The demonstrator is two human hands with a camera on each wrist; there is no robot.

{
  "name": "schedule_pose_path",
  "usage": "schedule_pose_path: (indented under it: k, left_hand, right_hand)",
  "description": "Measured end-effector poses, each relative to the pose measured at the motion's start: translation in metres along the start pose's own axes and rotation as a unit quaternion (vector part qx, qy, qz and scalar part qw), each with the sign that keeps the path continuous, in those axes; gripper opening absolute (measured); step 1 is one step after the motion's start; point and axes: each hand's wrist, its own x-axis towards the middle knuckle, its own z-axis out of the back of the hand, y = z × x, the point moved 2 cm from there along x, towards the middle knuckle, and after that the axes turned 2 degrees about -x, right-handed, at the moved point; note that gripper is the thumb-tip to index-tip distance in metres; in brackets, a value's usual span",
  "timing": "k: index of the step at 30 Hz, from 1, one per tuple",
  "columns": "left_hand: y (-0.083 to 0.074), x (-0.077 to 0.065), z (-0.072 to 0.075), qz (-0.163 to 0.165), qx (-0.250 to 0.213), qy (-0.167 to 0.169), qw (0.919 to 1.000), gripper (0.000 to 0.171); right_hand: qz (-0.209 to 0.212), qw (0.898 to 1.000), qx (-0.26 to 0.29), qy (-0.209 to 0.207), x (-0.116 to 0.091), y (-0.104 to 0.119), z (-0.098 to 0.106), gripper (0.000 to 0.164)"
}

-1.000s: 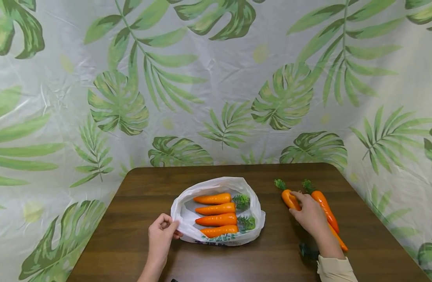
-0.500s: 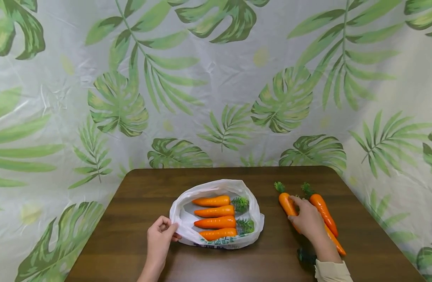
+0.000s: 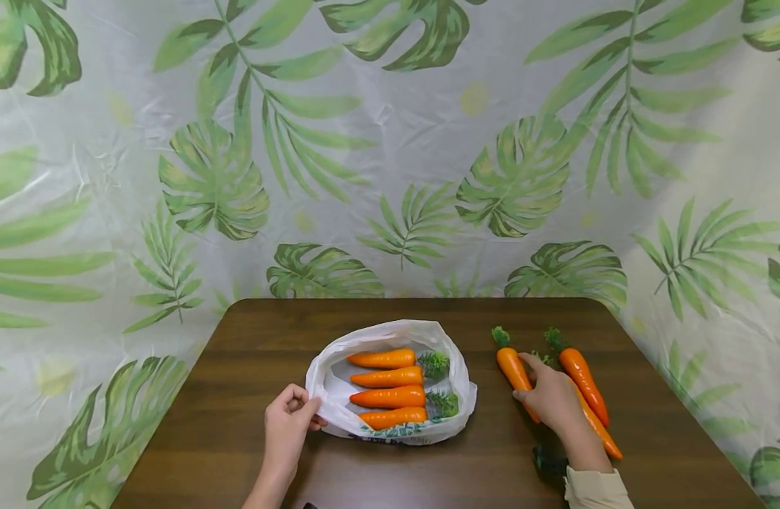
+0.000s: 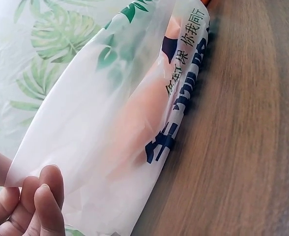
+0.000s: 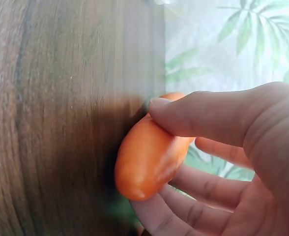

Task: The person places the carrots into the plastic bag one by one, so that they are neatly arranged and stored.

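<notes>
A white plastic bag (image 3: 339, 420) with green and dark blue print lies with its mouth spread wide. Inside it, several orange carrots (image 3: 387, 398) with green tops sit in a row. My left hand (image 3: 290, 422) pinches the bag's left rim between thumb and fingers, and the left wrist view shows the thin film stretched from the fingertips (image 4: 50, 177). On the right, my right hand (image 3: 551, 396) grips a carrot (image 3: 511, 367), thumb on one side and fingers on the other. In the right wrist view, that carrot (image 5: 144, 162) is close to the tabletop, tip toward the camera.
Two more carrots lie right of my right hand: a redder one (image 3: 583, 385) and an orange one (image 3: 603, 433) partly hidden by the hand. The brown wooden table (image 3: 263, 332) ends at a leaf-print curtain (image 3: 415, 141). A dark object (image 3: 547, 461) shows beside my right wrist.
My right hand has closed around the carrot's side and shifted slightly left with it, away from the other two. The left hand keeps its hold on the bag's rim.
</notes>
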Motion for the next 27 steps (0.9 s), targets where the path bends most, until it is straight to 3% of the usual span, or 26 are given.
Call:
schedule_pose_path:
  k: [10, 27]
  left_hand:
    - [0.002, 0.001, -0.001, -0.005, -0.011, 0.001, 0.9999, 0.016]
    - [0.001, 0.0, -0.001, -0.028, -0.013, 0.002, 0.9995, 0.014]
  right_hand:
    - [0.012, 1.0, -0.001, -0.026, -0.001, 0.0, -0.002, 0.076]
    - [0.044, 0.996, 0.017, -0.075, -0.004, 0.019, 0.007, 0.074]
